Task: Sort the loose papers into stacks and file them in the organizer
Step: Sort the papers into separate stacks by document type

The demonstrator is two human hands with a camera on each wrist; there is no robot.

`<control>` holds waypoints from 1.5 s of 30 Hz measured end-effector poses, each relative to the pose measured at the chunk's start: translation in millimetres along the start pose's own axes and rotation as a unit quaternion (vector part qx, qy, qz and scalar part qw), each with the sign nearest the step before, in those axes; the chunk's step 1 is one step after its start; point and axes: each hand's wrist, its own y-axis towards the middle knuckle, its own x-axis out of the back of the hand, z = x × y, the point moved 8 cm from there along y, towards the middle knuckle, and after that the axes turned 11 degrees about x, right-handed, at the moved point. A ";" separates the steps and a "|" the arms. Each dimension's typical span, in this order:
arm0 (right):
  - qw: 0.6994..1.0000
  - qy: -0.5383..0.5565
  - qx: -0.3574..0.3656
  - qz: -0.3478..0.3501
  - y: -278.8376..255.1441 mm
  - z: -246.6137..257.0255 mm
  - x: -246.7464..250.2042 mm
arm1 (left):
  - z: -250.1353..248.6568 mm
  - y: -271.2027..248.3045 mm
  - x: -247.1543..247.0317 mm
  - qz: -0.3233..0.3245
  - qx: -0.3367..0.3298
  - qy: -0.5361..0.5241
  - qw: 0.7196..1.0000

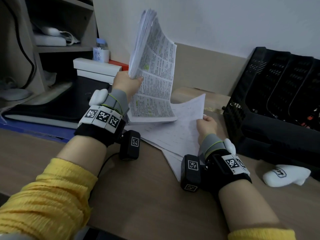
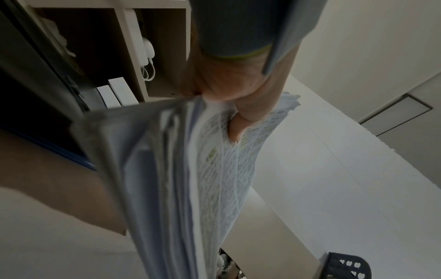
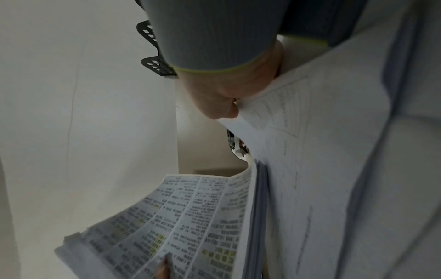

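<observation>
My left hand [image 1: 127,82] grips a thick stack of printed papers [image 1: 154,75] with green highlights, holding it upright so its lower edge rests on the desk. The left wrist view shows my thumb pressed on the stack's printed front sheet [image 2: 229,166]. My right hand [image 1: 206,123] pinches the right edge of several loose white sheets [image 1: 180,134] lying fanned on the desk, lifting that edge a little. In the right wrist view the pinched sheets [image 3: 310,151] run beside the printed stack [image 3: 190,217]. The black mesh organizer [image 1: 277,101] stands at the right, apart from both hands.
A white sock-like cloth [image 1: 287,174] lies on the wooden desk [image 1: 138,196] by the organizer. White boxes [image 1: 97,68], a small bottle [image 1: 101,49] and a dark laptop bag [image 1: 52,104] sit at the left under a shelf unit [image 1: 65,47].
</observation>
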 end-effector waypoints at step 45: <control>0.929 0.259 0.225 -0.141 -17.2 54.6 20.3 | 14.2 3.7 3.2 -0.011 0.043 0.075 0.996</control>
